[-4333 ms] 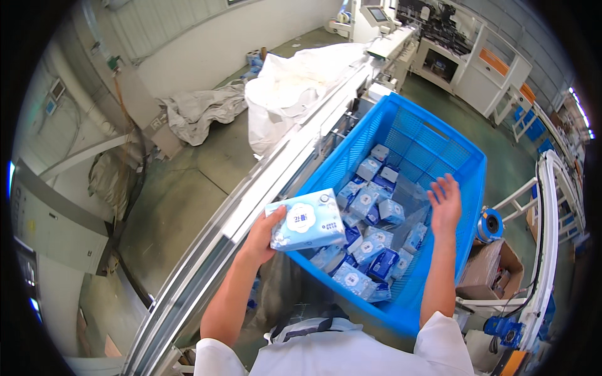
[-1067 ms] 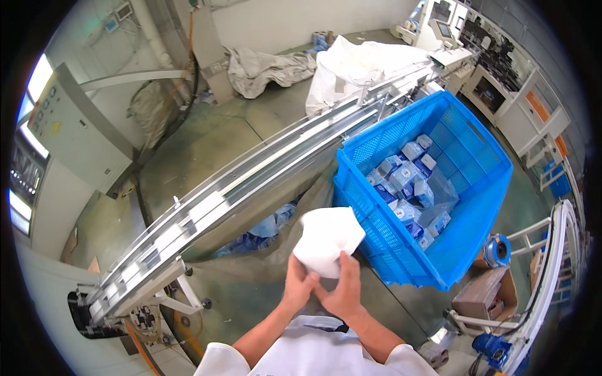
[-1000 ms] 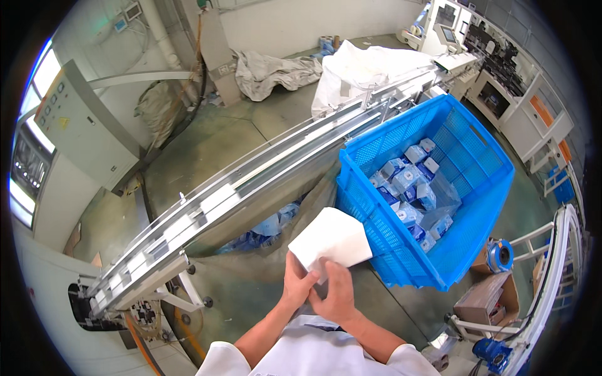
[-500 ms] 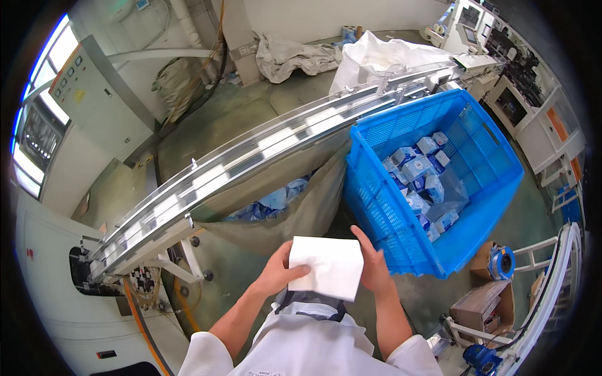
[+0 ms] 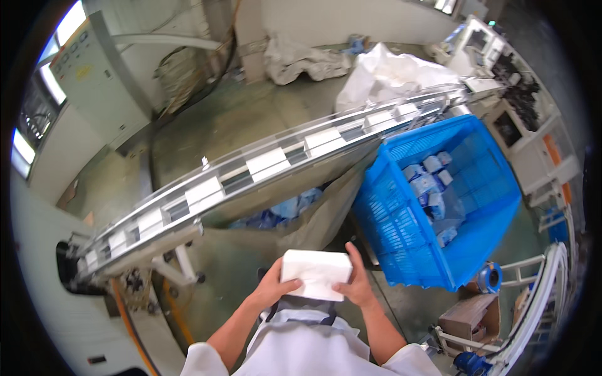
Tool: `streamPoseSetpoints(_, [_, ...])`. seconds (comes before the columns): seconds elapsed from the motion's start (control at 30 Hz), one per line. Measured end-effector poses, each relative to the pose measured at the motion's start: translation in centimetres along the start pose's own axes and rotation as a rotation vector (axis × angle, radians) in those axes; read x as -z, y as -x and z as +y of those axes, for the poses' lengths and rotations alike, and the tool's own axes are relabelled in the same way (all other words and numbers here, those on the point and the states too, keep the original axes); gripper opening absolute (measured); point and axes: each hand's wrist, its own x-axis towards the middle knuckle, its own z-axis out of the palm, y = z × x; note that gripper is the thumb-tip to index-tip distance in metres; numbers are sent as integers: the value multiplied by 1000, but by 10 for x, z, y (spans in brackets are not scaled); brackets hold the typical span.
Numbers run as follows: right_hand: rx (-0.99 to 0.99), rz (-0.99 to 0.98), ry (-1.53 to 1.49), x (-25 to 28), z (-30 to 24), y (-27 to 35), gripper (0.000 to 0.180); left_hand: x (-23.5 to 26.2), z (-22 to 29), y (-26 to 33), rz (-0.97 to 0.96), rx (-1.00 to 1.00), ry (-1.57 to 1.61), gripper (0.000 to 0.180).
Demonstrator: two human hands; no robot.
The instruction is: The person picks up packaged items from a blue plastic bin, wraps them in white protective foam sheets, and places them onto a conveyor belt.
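A white block that looks like a stack of folded tissues is held in front of my body. My left hand grips its left side, with the thumb lying on the upper face. On the right side, my right hand presses its thumb on the near corner while its index finger points up along the edge. The rest of the right fingers are mostly hidden behind the block. Beyond my hands runs a conveyor, carrying several similar white stacks in a spaced row.
A large blue crate holding several blue-and-white packs stands at the right. Under the conveyor hangs a greyish cloth with blue-and-white wrappers in it. Cardboard boxes lie at lower right; a white machine housing stands left.
My right hand has closed on the stack, its thumb now on top. The stack has turned and shows its near side differently. My view has shifted slightly.
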Motion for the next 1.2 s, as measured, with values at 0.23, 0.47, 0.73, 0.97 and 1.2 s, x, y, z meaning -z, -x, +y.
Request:
streamPoseSetpoints(0.23, [-207,196,90,-68,21,-54,86,122,-15,-33,-51,-63,375,71])
streamPoseSetpoints(0.47, [-115,445,-57,-152,-70,-96,96,216,38,-37,-58,-230,364,57])
streamPoseSetpoints(0.73, [58,330,293,-207,-44,-133,85,236,56,-49,-130,-173,467,41])
streamPoseSetpoints(0.97, [12,-39,198,-252,-12,-118,102,256,64,-48,-154,-273,381,53])
streamPoseSetpoints(1.2, [-28,94,161,-231,53,-157,95,285,61,-20,-244,-210,615,66])
